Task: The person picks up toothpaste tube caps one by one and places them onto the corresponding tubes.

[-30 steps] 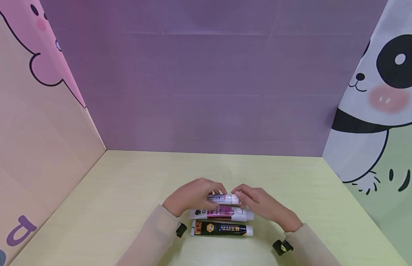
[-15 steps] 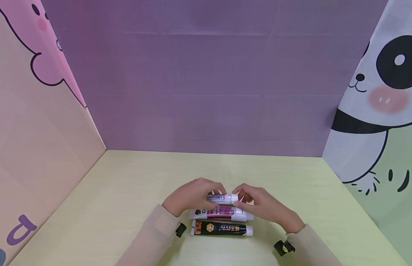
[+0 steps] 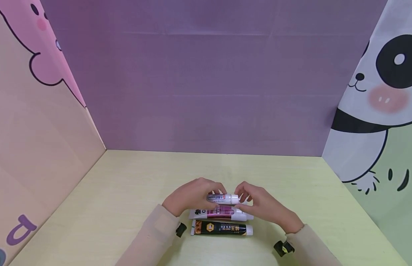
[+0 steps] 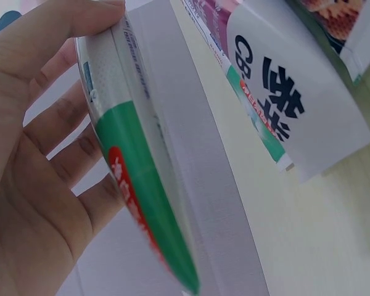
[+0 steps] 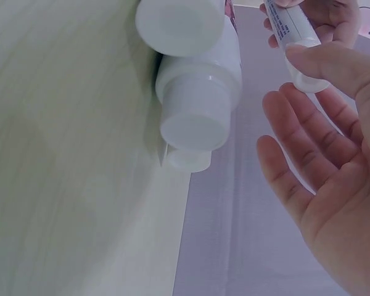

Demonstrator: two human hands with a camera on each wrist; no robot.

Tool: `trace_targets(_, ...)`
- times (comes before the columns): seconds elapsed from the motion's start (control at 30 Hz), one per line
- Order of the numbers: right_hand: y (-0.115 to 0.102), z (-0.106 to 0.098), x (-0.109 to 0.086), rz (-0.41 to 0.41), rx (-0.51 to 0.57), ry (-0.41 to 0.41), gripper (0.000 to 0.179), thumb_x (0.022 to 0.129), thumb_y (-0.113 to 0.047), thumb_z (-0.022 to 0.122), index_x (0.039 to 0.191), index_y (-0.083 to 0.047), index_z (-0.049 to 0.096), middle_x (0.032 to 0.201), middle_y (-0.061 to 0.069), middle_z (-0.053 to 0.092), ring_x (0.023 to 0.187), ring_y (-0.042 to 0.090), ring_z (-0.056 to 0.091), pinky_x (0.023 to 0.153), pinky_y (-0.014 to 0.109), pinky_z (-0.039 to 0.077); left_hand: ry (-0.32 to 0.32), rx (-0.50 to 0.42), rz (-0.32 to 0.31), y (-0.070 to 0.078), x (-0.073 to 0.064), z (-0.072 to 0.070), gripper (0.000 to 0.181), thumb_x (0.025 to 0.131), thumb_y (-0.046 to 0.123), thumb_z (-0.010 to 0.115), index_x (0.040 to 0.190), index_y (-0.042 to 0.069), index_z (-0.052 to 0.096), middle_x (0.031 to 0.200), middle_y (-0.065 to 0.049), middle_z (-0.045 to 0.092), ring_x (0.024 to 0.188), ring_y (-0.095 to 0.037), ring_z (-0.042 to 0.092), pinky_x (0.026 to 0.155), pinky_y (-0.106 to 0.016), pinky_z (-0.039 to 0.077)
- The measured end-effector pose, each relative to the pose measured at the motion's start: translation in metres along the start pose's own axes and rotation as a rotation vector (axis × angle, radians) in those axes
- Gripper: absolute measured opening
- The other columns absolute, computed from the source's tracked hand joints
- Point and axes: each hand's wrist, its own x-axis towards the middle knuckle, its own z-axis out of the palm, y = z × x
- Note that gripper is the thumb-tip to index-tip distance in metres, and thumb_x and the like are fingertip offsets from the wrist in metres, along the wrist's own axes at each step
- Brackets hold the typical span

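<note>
My left hand (image 3: pixel 197 194) pinches a white toothpaste tube (image 3: pixel 219 199), its thumb and fingers on opposite edges. In the left wrist view the tube's tail shows a green and red print (image 4: pixel 142 185). My right hand (image 3: pixel 265 203) is at the capped end, thumb and fingers spread loosely around the white cap (image 5: pixel 309 83); in the right wrist view the thumb overlaps it. Just nearer the body lies a pink-and-white toothpaste tube (image 3: pixel 222 213), with a black toothpaste tube (image 3: pixel 222 228) in front of it. Another tube with a green end (image 4: pixel 259 117) lies beside the pink one, mostly hidden.
The tubes' caps (image 5: pixel 194 117) line up toward the right on the pale wooden table (image 3: pixel 142 173). A purple wall (image 3: pixel 206 92) closes off the back, with printed panels at the left (image 3: pixel 43 129) and right (image 3: pixel 388 111).
My right hand's fingers have loosened from the cap and spread apart, its index finger shifting up and slightly right. The left hand and the tubes stay in place.
</note>
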Motion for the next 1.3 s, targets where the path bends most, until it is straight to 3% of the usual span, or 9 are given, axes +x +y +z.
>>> trace_targets(0.47,0.0020,0.0008,0.0006,0.020,-0.022,-0.021,0.023,0.094,-0.021,0.072,0.111,-0.017,0.057,0.090,-0.012,0.063,0.083,0.007,0.061,0.076,0.033,0.053,-0.008,-0.005,-0.032,-0.0003,0.0004,0.0008,0.030,0.085,0.010,0.076,0.113,0.016,0.071,0.098,0.009,0.070,0.078,-0.001,0.061,0.071,-0.018,0.051)
trace_targets(0.77,0.0035,0.0021,0.0009,0.047,0.001,-0.056,0.019,0.103,-0.031,0.057,0.111,-0.014,0.059,0.093,-0.007,0.067,0.083,0.009,0.062,0.071,0.029,0.052,-0.010,-0.002,-0.060,0.0013,-0.0001,-0.0010,0.030,0.086,0.013,0.076,0.115,0.019,0.071,0.099,0.011,0.069,0.081,-0.002,0.061,0.074,-0.019,0.051)
trace_targets(0.97,0.0037,0.0032,0.0024,0.077,-0.015,-0.064,0.021,0.107,-0.032,0.049,0.103,-0.015,0.061,0.084,-0.005,0.065,0.073,0.007,0.057,0.066,0.027,0.049,-0.008,0.011,-0.056,0.0010,-0.0004,-0.0011,0.030,0.086,0.014,0.076,0.115,0.019,0.071,0.100,0.011,0.069,0.082,-0.002,0.060,0.076,-0.019,0.051)
trace_targets(1.3,0.0030,0.0057,0.0056,0.110,-0.066,-0.065,0.041,0.110,-0.035,0.038,0.081,-0.014,0.058,0.065,-0.010,0.055,0.060,0.006,0.050,0.063,0.028,0.046,0.000,0.016,-0.021,0.0011,-0.0008,-0.0021,0.032,0.085,0.010,0.075,0.115,0.018,0.071,0.100,0.010,0.069,0.081,-0.001,0.060,0.074,-0.018,0.050)
